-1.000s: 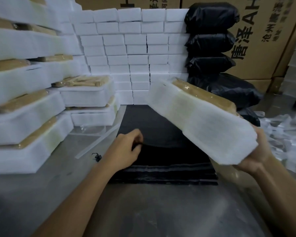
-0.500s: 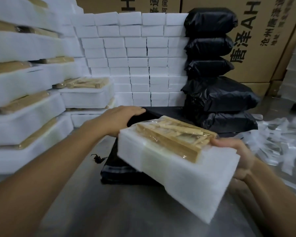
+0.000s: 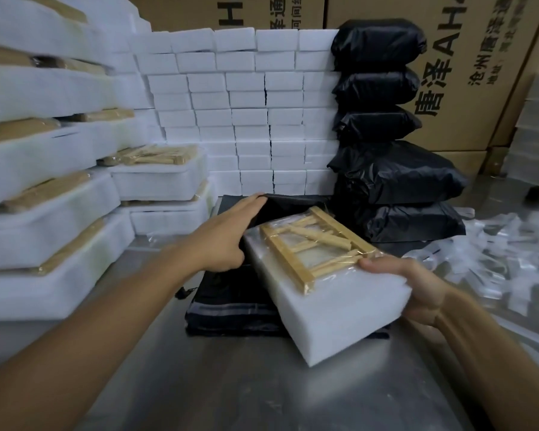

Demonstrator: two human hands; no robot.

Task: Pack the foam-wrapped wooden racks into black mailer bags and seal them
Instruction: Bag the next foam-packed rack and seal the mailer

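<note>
at frame centre, left hand (image 3: 221, 241) lifts the black mailer bag (image 3: 231, 303) mouth; right hand (image 3: 417, 290) grips the foam-wrapped wooden rack (image 3: 330, 293), next sliding it inside.

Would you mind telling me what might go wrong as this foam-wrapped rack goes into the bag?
1. The left hand lifts only one edge of the top mailer bag, so the mouth looks narrow; the foam-wrapped rack may catch on the lip.
2. The right hand holds the rack at one end, tilted; it could slip from that grip.
3. The bag lies on a stack of mailer bags; pushing may drag the others along.
</note>
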